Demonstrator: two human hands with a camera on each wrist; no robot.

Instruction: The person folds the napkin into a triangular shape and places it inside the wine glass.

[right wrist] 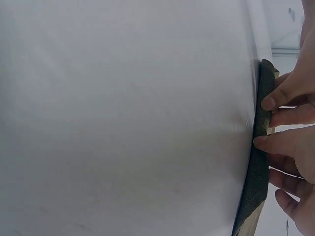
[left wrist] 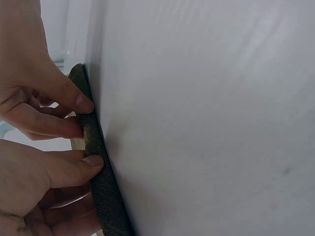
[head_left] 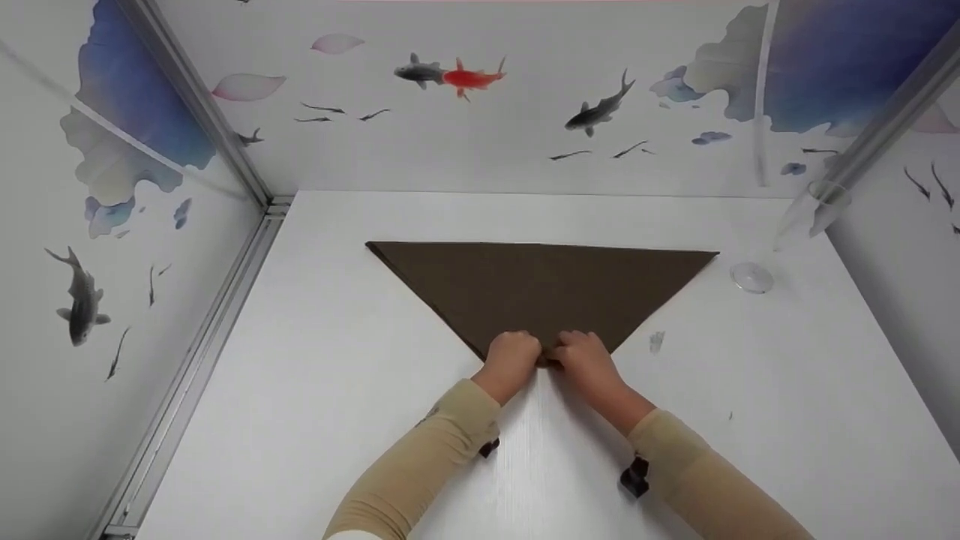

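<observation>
A dark brown cloth lies on the white table, folded into a triangle with its long edge at the far side. Its near corner is turned up into a narrow roll. My left hand pinches this roll between thumb and fingers. Right beside it, my right hand pinches the same roll. In the right wrist view, the right thumb presses on the rolled edge, with the fingers behind it. The fingertips behind the cloth are partly hidden.
To the right of the cloth stands a clear stemmed glass, its round foot near the cloth's right corner. Printed panels with fish wall the white table at the back and sides. A grey smudge marks the tabletop.
</observation>
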